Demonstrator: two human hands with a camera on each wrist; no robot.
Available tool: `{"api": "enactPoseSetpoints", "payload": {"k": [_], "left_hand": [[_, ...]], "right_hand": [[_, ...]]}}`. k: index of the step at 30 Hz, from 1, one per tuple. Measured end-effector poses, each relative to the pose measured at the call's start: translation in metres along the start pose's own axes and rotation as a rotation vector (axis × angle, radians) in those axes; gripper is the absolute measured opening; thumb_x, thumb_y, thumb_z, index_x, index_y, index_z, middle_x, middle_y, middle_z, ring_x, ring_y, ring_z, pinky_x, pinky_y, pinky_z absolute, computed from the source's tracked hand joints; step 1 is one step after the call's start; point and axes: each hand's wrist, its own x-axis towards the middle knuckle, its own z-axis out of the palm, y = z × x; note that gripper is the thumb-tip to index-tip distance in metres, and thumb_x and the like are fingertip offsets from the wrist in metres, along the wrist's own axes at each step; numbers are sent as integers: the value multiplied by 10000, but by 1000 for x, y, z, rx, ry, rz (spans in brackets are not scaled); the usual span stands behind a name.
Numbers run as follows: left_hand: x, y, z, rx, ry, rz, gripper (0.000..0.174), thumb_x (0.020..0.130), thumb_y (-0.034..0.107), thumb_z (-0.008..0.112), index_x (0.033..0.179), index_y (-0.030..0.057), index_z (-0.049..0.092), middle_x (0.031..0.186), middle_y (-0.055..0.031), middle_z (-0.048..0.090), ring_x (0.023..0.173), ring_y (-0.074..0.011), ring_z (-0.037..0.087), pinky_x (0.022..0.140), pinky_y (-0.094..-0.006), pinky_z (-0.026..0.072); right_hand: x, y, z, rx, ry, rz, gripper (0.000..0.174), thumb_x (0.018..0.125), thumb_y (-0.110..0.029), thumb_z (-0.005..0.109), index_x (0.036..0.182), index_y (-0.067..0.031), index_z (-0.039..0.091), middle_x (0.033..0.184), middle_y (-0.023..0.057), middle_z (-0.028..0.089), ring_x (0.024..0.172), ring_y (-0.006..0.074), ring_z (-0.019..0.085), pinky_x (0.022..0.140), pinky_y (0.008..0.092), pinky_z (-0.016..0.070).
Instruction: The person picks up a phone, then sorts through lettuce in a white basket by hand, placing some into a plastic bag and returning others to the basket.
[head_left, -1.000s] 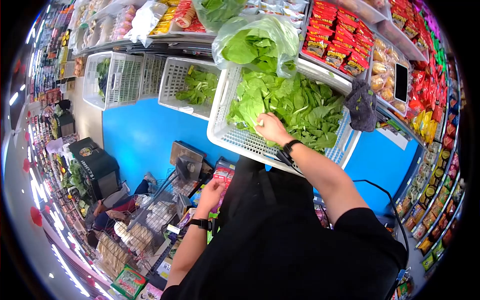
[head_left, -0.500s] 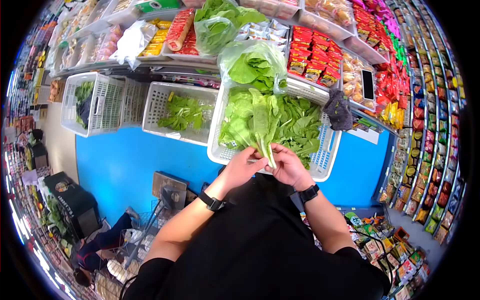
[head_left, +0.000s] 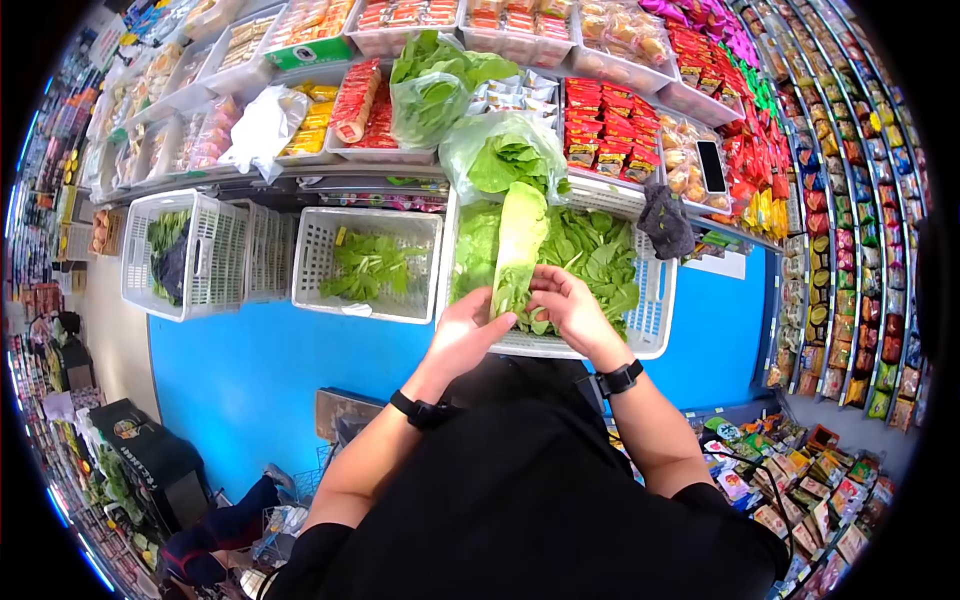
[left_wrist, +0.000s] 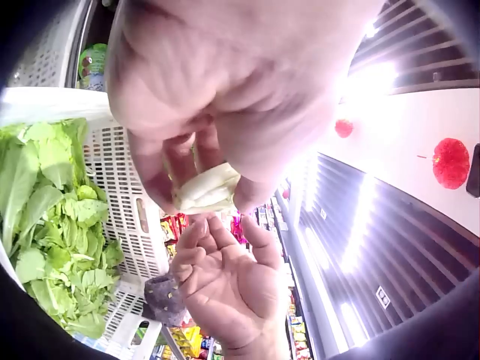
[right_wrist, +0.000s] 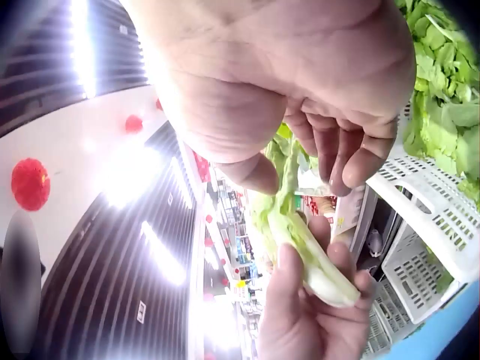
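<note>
In the head view I hold a long pale green leafy head of lettuce (head_left: 520,235) over a white crate (head_left: 655,305) of loose leaves (head_left: 597,255). My left hand (head_left: 462,330) grips its lower end; the left wrist view shows the thumb and fingers around the pale cut base (left_wrist: 208,191). On the other side, my right hand (head_left: 573,308) is close to the stalks, its fingers loosely bent. Its palm and spread fingers face the base in the left wrist view. From the right wrist, the leaves (right_wrist: 283,169) pass between its parted thumb and fingers.
A clear bag of greens (head_left: 508,160) stands at the crate's far edge, with another bag of greens (head_left: 432,95) behind. To the left is a second crate (head_left: 368,310) of leaves. A grey cloth (head_left: 667,222) hangs at the right corner; a phone (head_left: 711,167) lies on packaged buns.
First the right hand was reaching into the crate and the left hung low by the cart. Both hands then met at the lettuce, which has since turned and now stands more upright before me.
</note>
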Motion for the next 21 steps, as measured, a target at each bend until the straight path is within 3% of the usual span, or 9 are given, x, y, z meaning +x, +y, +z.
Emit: {"api": "enactPoseSetpoints", "payload": {"k": [4,7,12,14,15,16,18,20,21], "left_hand": [[-5,25,4,160,-61,-63,381,968,45,766,1321,-31,647,1045,-8,722,880,-43,619,763,-230,514],[6,6,3,225,-160,3,363,946,61,793,1281,-19,679,963,5,715,842,-50,612,752,-246,521],[21,22,8,456,-303,-27,358,919,75,822,1253,5,715,973,-17,726,880,-90,637,797,-277,542],[37,31,2,522,-400,40,401,920,96,825,1292,14,701,1007,-29,740,912,-98,651,819,-278,551],[46,36,-4,435,-274,-112,440,928,130,820,1333,23,682,1014,-41,746,921,-104,662,835,-278,553],[59,40,-12,479,-233,-36,451,941,165,809,1348,29,670,1072,-60,734,928,-111,659,847,-275,550],[92,33,-22,520,155,125,412,948,190,806,1294,16,665,1118,-74,709,893,-117,652,820,-283,554],[137,13,-47,647,461,359,417,927,224,826,1232,5,647,1106,-91,689,856,-134,643,798,-302,556],[140,37,-37,742,606,330,455,891,247,852,1203,1,632,1062,-110,681,827,-160,649,787,-321,558]], "right_hand": [[7,-3,-21,322,-127,141,380,1031,-128,669,1381,-19,569,1092,32,680,898,129,674,757,301,540],[10,3,-36,647,-224,212,470,997,-157,732,1416,-25,565,1054,40,701,847,145,698,697,266,527],[5,-4,-64,518,-442,205,467,1026,-180,713,1451,-32,586,1027,-3,707,777,76,628,666,284,540],[0,-18,-65,279,-147,207,426,1012,-198,737,1397,-46,633,1045,9,724,773,98,650,626,283,532],[2,-18,-68,249,-28,138,353,1008,-190,739,1320,-37,676,1052,33,741,789,127,679,623,281,539],[1,-19,-72,250,-33,131,353,1008,-190,739,1320,-37,676,1052,33,741,789,127,679,623,281,539],[3,-25,-83,291,166,-114,298,1004,-165,737,1267,-36,683,1093,65,751,817,149,706,642,296,560],[10,-35,-95,273,114,-107,297,1006,-119,726,1281,-33,653,1132,84,747,884,172,738,700,316,591],[13,-46,-90,265,163,-193,292,1005,-92,721,1282,-32,650,1135,84,747,923,181,746,734,324,599]]}}
